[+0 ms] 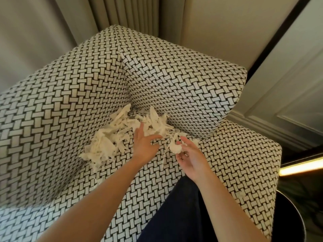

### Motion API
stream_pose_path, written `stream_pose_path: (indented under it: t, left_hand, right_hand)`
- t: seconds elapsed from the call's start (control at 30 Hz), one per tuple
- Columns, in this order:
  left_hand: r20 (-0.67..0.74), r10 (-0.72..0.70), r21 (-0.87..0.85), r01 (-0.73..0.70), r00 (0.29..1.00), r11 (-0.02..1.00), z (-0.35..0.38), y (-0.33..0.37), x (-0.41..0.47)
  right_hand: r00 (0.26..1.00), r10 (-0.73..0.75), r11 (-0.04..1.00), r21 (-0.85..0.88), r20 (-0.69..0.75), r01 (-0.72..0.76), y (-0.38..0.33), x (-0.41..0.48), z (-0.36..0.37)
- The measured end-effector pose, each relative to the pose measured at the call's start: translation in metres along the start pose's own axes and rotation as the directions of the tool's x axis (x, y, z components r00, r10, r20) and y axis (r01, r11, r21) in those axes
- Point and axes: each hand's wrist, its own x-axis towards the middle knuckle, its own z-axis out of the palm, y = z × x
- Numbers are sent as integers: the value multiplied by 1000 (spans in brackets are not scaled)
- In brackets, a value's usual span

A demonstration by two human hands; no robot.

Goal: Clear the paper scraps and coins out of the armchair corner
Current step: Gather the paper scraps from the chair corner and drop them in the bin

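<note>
In the armchair (183, 81) corner, I am gathering the paper scraps (104, 142): my left hand (145, 145) is reaching straight-fingered into the pile, and my right hand (192, 159) is pinching a wad (175, 148). Next, I judge, the heap is needing a scoop; no coins are showing.

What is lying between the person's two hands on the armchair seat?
In the head view, between the left hand and right hand: mostly bare basket-weave seat fabric, plus thin paper shreds trailing from the paper wad the right hand grips.
</note>
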Motion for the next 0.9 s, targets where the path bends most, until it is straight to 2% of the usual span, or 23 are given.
stream_pose_path:
  t: [0.07,0.17,0.37,0.47,0.7,0.9]
  left_hand:
    - [77,-92,129,82,993,988,-3,-2,16]
    - [187,-190,222,147,964,964,-4,-8,29]
    - [239,-93,223,38,967,974,-18,-13,18]
    - [245,-44,152,7,969,988,-26,-13,2]
    - [133,-23,-210,51,991,976,-28,-6,-31]
    - [176,62,-298,-6,982,955,-38,28,-49]
  right_hand:
    - [1000,-5,1000,4,5,5,0,-2,0]
    - [1000,-16,1000,26,13,16,0,-4,0]
    - [998,-43,997,59,41,40,-2,-8,-2]
    - [997,-58,996,63,50,55,-2,-12,-2]
    - [988,-138,986,100,69,131,-4,-22,-6]
    - [984,-172,977,133,47,164,-13,-36,-14]
